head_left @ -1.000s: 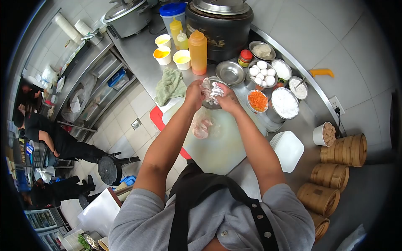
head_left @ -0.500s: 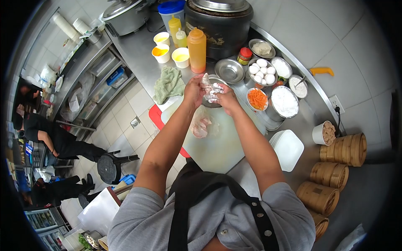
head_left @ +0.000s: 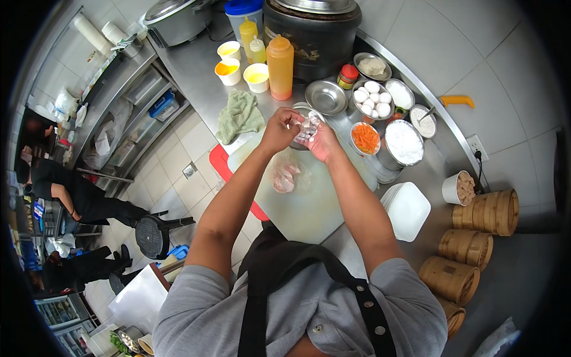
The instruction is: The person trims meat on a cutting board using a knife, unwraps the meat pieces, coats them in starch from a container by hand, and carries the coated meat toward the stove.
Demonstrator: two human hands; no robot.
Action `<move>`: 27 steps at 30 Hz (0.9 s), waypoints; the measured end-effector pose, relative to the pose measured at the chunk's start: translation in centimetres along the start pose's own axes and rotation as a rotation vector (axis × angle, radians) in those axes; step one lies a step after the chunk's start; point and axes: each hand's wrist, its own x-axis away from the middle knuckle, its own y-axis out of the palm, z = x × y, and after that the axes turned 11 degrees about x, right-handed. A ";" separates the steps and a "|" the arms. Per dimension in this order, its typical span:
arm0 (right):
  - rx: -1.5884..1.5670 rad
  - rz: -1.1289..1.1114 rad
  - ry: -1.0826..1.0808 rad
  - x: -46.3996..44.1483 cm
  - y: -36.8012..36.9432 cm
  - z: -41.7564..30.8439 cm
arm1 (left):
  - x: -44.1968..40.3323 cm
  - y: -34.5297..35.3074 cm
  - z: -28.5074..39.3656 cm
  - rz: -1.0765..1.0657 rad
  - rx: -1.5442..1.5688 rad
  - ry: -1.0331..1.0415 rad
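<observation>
Left hand [head_left: 282, 128]: bent over the metal bowl [head_left: 298, 145], fingers drawn narrow, apparently pinching the pale piece [head_left: 306, 124].
Right hand [head_left: 322, 141]: half cupped at the right of the same piece, fingers bent and dusted white; how tightly pressed, cannot tell.
Pale piece: between both hands, above the bowl at the far edge of the cutting board [head_left: 303, 208]; outline partly hidden by the fingers.
Step in hand: judging by the white dusting, apparently working the piece over between both hands.
Next move: likely to call for a light, steady pinch and staying above the bowl, to catch loose powder.
Plastic bag [head_left: 288, 177]: on the board, near side of the bowl, with pink raw meat inside.
Left of the bowl: a crumpled green cloth [head_left: 240, 114] on the bench [head_left: 193, 68]; farther off, an orange squeeze bottle [head_left: 280, 68].
Right of the right hand: shredded carrot [head_left: 365, 139], then a larger bowl of white powder [head_left: 405, 143]; farther off, white eggs [head_left: 372, 99].
Near right: stacked white dishes [head_left: 409, 210] just beside the board.
</observation>
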 end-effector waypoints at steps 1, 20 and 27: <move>0.029 -0.011 -0.004 -0.3 -0.4 0.4 | 0.1 0.0 0.1 -0.029 0.007 0.004; 0.803 0.534 -0.268 13.2 -13.4 -17.2 | 13.7 -12.2 7.1 0.449 0.076 -0.221; 1.628 0.654 -0.263 11.3 -21.0 -15.4 | 18.4 -13.9 6.7 0.632 0.103 -0.314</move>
